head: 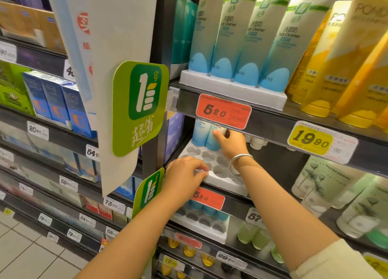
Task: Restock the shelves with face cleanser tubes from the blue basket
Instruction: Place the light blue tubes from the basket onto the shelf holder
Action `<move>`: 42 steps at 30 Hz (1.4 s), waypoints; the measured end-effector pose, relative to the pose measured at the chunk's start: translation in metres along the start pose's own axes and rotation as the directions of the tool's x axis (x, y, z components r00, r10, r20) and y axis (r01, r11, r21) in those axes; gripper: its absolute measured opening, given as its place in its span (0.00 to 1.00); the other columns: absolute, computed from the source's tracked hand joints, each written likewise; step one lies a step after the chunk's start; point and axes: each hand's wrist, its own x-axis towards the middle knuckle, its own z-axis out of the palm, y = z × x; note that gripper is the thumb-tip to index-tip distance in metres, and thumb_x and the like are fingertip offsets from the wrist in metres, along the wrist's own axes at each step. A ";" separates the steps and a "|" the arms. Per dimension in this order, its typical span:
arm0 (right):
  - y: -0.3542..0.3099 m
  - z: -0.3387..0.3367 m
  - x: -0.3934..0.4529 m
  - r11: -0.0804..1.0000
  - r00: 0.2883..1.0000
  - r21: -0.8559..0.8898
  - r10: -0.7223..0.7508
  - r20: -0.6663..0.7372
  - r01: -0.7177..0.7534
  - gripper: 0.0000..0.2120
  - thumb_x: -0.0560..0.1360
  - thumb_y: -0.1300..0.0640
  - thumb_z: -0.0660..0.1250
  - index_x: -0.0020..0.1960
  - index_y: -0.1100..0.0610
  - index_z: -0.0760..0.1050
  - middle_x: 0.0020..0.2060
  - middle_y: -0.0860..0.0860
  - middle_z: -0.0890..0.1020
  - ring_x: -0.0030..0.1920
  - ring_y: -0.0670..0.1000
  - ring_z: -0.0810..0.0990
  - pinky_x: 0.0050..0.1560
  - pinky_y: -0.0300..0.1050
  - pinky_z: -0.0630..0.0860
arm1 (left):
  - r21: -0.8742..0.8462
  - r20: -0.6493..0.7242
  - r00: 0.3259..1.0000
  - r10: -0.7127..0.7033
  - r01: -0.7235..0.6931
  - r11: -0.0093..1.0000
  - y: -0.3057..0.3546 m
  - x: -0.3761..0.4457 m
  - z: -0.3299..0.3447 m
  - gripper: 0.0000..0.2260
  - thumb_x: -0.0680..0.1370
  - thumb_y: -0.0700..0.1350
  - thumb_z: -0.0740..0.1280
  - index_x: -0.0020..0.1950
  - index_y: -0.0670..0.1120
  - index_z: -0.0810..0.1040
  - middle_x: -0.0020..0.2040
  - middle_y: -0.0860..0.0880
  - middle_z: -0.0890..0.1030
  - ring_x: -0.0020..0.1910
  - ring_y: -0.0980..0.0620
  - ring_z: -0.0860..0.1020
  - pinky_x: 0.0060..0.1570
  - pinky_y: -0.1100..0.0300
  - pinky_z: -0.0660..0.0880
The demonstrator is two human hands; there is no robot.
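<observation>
I see dark metal store shelves with price tags on their front edges and pale floor tiles at lower left. On the middle shelf, my left hand (184,173) curls its fingers over the near rim of a white tray (222,182) with empty round sockets. My right hand (230,143) reaches to the tray's far end and grasps a blue face cleanser tube (212,140) standing beside another. The upper shelf (270,119) carries four such tubes.
</observation>
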 end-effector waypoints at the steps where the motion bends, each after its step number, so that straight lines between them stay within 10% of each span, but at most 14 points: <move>1: 0.000 -0.001 -0.001 1.000 1.000 -0.011 -0.006 -0.008 0.006 0.11 0.76 0.56 0.65 0.54 0.62 0.76 0.54 0.58 0.80 0.56 0.57 0.78 0.60 0.51 0.73 | -0.028 -0.021 1.000 -0.012 0.011 1.000 0.001 0.001 -0.002 0.06 0.75 0.46 0.67 0.49 0.50 0.82 0.52 0.51 0.80 0.55 0.51 0.75 0.58 0.51 0.70; 8: 0.003 -0.027 -0.028 0.997 0.992 0.058 -0.039 -0.123 0.047 0.07 0.76 0.60 0.65 0.52 0.60 0.76 0.46 0.58 0.81 0.47 0.56 0.81 0.50 0.50 0.79 | -0.220 -0.133 0.991 0.010 -0.039 0.975 0.020 0.004 -0.023 0.05 0.75 0.43 0.68 0.50 0.48 0.81 0.49 0.51 0.80 0.47 0.56 0.76 0.51 0.62 0.71; 14: 0.007 -0.046 -0.083 0.981 0.977 0.191 0.021 -0.213 0.021 0.06 0.77 0.62 0.61 0.45 0.54 0.75 0.37 0.50 0.79 0.34 0.45 0.79 0.35 0.37 0.77 | -0.602 0.065 0.998 -0.028 0.061 0.796 0.020 -0.012 -0.030 0.08 0.75 0.39 0.67 0.41 0.53 0.79 0.39 0.53 0.80 0.40 0.58 0.77 0.41 0.65 0.75; 20: 0.052 -0.060 -0.182 0.903 0.888 0.324 0.373 -0.269 -0.281 0.04 0.79 0.59 0.60 0.46 0.56 0.72 0.35 0.49 0.77 0.31 0.44 0.77 0.28 0.33 0.74 | -0.635 0.362 0.932 0.018 0.233 0.736 0.006 -0.061 0.004 0.08 0.76 0.39 0.66 0.42 0.52 0.79 0.40 0.51 0.81 0.36 0.59 0.79 0.36 0.67 0.75; 28: 0.121 -0.070 -0.355 0.641 0.582 0.558 0.750 -0.313 -0.526 0.09 0.78 0.61 0.60 0.39 0.57 0.71 0.34 0.53 0.75 0.31 0.49 0.72 0.33 0.39 0.68 | -0.419 0.792 0.607 -0.069 0.622 0.661 -0.005 -0.161 0.076 0.06 0.78 0.42 0.64 0.44 0.50 0.79 0.41 0.51 0.80 0.38 0.56 0.77 0.37 0.64 0.72; 42: 0.224 -0.170 -0.626 0.252 0.127 0.858 0.968 -0.218 -0.447 0.11 0.79 0.60 0.58 0.37 0.54 0.68 0.32 0.53 0.72 0.28 0.46 0.70 0.29 0.34 0.65 | 0.021 0.985 0.123 -0.120 0.606 0.795 0.122 -0.375 0.219 0.05 0.76 0.43 0.66 0.41 0.49 0.80 0.36 0.54 0.82 0.36 0.57 0.79 0.33 0.63 0.72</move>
